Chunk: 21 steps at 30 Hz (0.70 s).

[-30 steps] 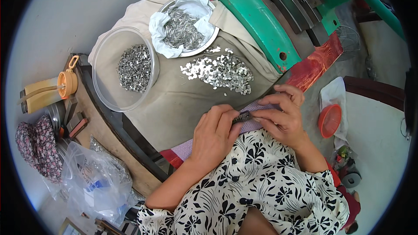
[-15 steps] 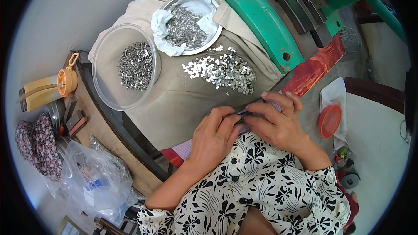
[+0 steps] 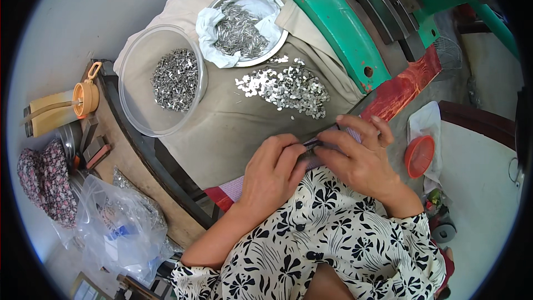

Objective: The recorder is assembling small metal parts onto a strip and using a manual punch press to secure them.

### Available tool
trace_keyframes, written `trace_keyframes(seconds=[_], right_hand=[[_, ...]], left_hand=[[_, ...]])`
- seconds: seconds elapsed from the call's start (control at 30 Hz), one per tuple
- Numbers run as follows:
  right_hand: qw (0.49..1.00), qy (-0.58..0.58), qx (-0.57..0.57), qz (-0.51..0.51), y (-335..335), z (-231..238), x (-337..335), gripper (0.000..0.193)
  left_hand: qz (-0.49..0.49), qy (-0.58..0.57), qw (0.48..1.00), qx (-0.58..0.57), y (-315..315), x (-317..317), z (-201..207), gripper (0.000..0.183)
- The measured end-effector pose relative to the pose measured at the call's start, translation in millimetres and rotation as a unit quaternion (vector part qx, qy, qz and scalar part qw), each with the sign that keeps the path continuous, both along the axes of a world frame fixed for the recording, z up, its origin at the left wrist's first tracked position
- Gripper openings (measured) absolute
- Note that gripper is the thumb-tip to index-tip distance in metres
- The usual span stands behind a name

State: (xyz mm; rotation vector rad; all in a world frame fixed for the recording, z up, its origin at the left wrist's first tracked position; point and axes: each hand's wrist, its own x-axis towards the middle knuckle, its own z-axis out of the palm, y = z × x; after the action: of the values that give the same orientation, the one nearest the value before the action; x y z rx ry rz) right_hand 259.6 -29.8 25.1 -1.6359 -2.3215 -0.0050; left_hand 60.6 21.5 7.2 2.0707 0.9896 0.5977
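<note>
My left hand (image 3: 272, 169) is closed, thumb and fingers pinching one end of a small, thin dark piece (image 3: 310, 146) at the table's near edge. From the other side, my right hand (image 3: 363, 161) grips the same spot with thumb and index finger, its other fingers raised and bent. Most of the dark piece is hidden by the fingertips, so its kind does not show. Just beyond the hands, a loose pile of small shiny flat metal discs (image 3: 297, 89) is spread on the grey-brown cloth (image 3: 222, 139).
A clear round tub (image 3: 133, 100) of short metal bits stands left of the pile. Behind it, a cloth-lined bowl (image 3: 280, 44) holds thin metal pins. A green machine frame (image 3: 333, 28) borders the far right. Plastic bags (image 3: 119, 233) lie left; a red basket (image 3: 419, 155) sits right.
The view has shifted slightly. My fingertips have drawn a little apart, so more of the dark piece shows between them. Pile, tub and bowl stay in place.
</note>
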Motion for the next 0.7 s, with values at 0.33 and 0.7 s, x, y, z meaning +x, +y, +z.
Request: trace_keyframes(seconds=[0.33,0.7], right_hand=[[0.993,0.106,-0.046,0.015,18,7,1,0.022],[0.973,0.173,-0.099,0.115,66,-17,-41,0.018]], left_hand=[[0.101,0.055,0.993,0.041,35,-69,18,0.02],[0.069,0.045,0.997,-0.01,18,-66,13,0.015]])
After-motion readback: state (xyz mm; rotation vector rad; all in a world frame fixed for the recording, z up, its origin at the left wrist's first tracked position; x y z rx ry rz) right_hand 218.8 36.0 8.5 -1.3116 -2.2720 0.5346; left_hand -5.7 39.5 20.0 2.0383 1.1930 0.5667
